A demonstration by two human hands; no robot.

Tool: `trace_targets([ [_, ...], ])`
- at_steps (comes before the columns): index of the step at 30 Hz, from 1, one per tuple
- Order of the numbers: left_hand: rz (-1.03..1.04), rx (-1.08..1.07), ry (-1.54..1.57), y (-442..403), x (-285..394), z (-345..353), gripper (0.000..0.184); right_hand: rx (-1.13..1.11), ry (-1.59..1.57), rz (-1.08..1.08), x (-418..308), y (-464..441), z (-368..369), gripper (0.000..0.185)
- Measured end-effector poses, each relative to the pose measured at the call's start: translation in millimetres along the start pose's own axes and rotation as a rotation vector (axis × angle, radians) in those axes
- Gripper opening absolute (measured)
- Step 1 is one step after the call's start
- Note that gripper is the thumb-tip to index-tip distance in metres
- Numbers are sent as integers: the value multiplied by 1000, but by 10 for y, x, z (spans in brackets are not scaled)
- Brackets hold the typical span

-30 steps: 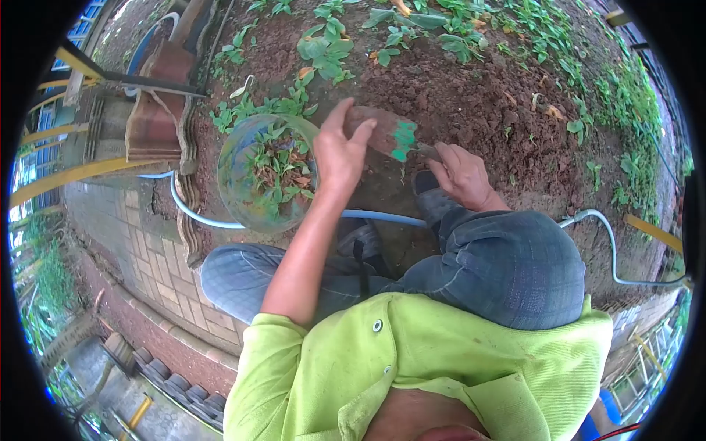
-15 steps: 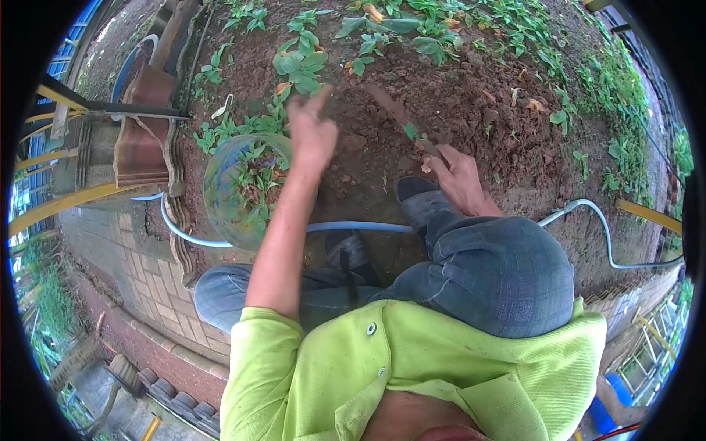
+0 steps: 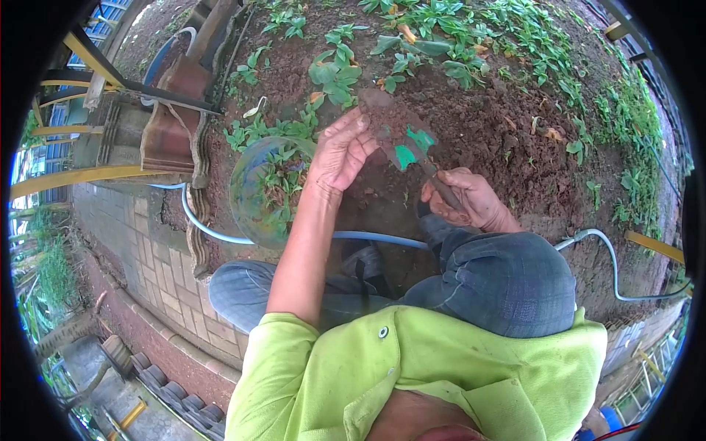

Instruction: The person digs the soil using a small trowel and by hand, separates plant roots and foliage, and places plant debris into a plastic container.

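Observation:
A garden trowel [image 3: 404, 132] with a mud-caked blade, green paint showing near its neck, is tilted up over the soil with its broad face toward me. My right hand [image 3: 471, 200] is closed around its handle. At the blade's left edge, the bent fingers of my left hand [image 3: 342, 151] touch the muddy metal; part of their grip is hidden. Left of that wrist stands a clear, dirty bucket [image 3: 243, 184] with pulled-up green plants [image 3: 283, 180] inside. Dug brown soil [image 3: 485, 132] lies beyond the trowel.
Leafy plants [image 3: 334, 77] grow across the far side of the bed. A light blue hose [image 3: 375, 236] runs across the ground near my feet. Roof tiles [image 3: 173, 136] edge the bed at left, beside brick paving [image 3: 147, 250]. A yellow bar [image 3: 654, 246] is at right.
The trowel has turned from edge-on to face-on and risen toward me. My left hand has moved right, from pointing beside the plants to touching the blade. The view has shifted slightly.

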State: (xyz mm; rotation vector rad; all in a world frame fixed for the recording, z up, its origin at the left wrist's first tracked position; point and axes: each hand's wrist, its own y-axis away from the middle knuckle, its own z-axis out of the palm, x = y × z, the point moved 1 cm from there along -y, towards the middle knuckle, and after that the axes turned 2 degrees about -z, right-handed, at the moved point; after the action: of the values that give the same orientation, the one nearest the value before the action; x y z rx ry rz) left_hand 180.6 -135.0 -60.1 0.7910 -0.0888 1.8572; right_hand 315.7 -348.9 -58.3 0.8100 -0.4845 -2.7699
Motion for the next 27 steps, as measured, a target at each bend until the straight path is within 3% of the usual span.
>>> trace_targets([
  [3, -1, 93, -119, -16, -11, -20, 25, 4, 28, -2, -42, 49, 60, 40],
  [6, 30, 424, -511, 32, 83, 121, 14, 312, 492, -139, -170, 55, 181, 28],
  [8, 170, 398, -1386, 80, 178, 96, 15, 445, 680, -309, -183, -5, 267, 22],
  [10, 899, 236, -2015, 198, 49, 106, 16, 505, 730, -437, -273, -165, 177, 21],
  [11, 916, 253, -2019, 315, 86, 159, 16, 605, 966, -492, -261, -273, -70, 20],
  [12, 594, 199, -1960, 427, 115, 244, 18, 714, 1199, -542, -260, -320, -185, 20],
  [13, 287, 146, -1872, 512, 161, 320, 21, 705, 1210, -553, -328, -326, -119, 20],
  [15, 403, 199, -1906, 805, 489, 378, 23, 555, 1254, -231, -508, -402, 80, 26],
  [18, 663, 335, -1958, 1285, 1099, 287, 31, 364, 1248, -315, -872, -601, 1061, 35],
  [20, 538, 591, -1882, 1562, 1355, 180, 30, 312, 1197, -232, -1128, -833, 1662, 29],
  [22, 615, 760, -1785, 1738, 1516, -124, 29, 193, 1187, -372, -1248, -1275, 2023, 48],
  [23, 674, 838, -1718, 1855, 1603, -226, 29, 234, 1220, -348, -1262, -1399, 2419, 52],
  [25, 713, 1015, -1543, 2195, 1688, -374, 30, 80, 905, -430, -1235, -1853, 2802, 47],
  [27, 658, 1213, -1371, 2646, 1675, -809, 31, 99, 648, -532, -1163, -2227, 3307, 34],
])
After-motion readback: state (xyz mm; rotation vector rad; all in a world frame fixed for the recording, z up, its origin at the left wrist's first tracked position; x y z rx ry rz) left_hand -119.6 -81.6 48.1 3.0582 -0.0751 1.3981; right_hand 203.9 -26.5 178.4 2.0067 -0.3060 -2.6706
